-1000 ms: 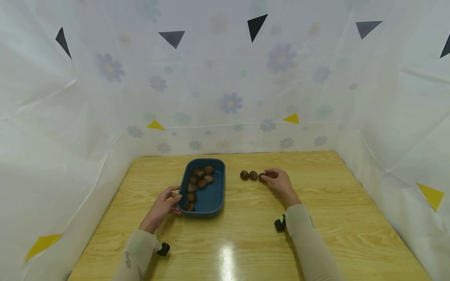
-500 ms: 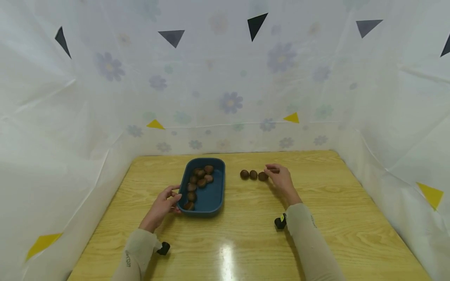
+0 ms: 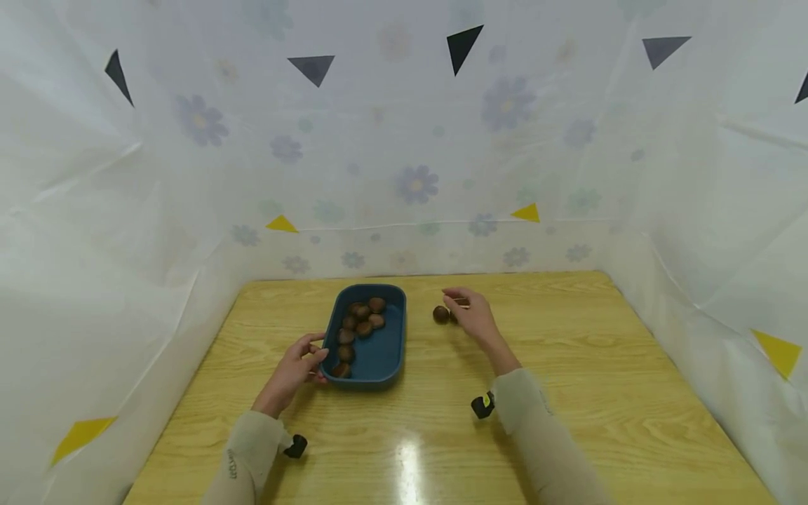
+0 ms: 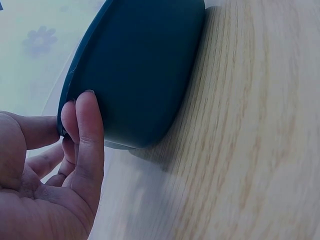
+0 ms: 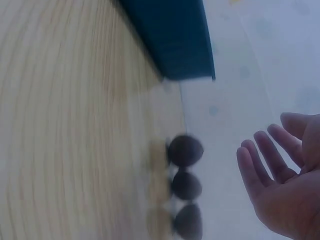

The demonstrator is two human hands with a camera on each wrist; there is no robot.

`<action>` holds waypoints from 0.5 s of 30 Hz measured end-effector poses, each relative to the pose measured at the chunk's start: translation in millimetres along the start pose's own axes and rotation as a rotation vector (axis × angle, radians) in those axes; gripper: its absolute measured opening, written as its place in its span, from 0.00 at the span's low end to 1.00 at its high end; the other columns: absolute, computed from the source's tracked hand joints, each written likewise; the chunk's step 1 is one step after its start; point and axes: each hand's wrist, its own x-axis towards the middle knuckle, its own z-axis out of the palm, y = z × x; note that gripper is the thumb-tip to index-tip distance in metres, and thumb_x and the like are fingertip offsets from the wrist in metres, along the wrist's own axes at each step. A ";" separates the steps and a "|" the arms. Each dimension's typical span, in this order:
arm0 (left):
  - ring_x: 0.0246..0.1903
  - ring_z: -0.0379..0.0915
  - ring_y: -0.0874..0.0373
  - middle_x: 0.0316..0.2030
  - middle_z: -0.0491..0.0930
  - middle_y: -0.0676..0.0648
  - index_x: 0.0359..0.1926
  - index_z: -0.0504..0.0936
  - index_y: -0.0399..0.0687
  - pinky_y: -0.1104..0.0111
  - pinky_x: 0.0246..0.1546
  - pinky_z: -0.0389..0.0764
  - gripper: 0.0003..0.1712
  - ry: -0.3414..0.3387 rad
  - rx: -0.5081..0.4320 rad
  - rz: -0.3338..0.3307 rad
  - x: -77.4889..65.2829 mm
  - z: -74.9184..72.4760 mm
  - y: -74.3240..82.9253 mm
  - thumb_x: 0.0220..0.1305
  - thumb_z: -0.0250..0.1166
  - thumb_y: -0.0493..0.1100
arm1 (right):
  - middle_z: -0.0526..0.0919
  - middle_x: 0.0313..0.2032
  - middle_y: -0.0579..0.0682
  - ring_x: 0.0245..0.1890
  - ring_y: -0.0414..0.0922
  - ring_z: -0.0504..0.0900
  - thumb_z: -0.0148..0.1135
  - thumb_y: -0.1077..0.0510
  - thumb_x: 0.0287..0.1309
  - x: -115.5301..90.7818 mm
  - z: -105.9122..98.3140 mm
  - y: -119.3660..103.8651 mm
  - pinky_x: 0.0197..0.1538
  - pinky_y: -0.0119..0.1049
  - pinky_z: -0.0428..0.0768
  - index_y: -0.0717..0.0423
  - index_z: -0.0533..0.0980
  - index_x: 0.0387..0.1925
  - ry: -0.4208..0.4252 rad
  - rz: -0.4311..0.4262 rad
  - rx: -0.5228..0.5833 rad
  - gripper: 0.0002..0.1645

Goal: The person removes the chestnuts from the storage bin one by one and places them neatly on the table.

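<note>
On the left, my left hand pinches the rim of a dark blue rectangular bin, thumb on the rim and fingers against the outer wall. Inside the bin, several brown chestnuts lie along its left side and toward the back. Right of the bin, a row of three chestnuts rests on the table; the leftmost chestnut shows fully in the head view, and my right hand covers the others. My right hand hovers over the row, fingers loosely bent and holding nothing. The right wrist view shows the row's middle chestnut apart from the fingers.
Both things stand on a yellow wood-grain table. A pale flowered sheet hangs behind the table's back edge and along both sides, with black and yellow triangles on it. Each sleeve cuff carries a small black camera.
My right hand has let go of the row's rightmost chestnut, lifted off and moved left over the row. The left hand and the bin stay in place.
</note>
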 end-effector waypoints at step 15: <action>0.29 0.75 0.54 0.47 0.71 0.39 0.77 0.63 0.43 0.58 0.36 0.88 0.29 -0.005 -0.004 -0.004 -0.2 3.5 0.7 0.81 0.55 0.42 | 0.80 0.62 0.56 0.60 0.55 0.80 0.58 0.51 0.77 -20.1 87.4 -56.0 0.61 0.55 0.80 0.56 0.77 0.66 -0.310 -0.043 0.171 0.23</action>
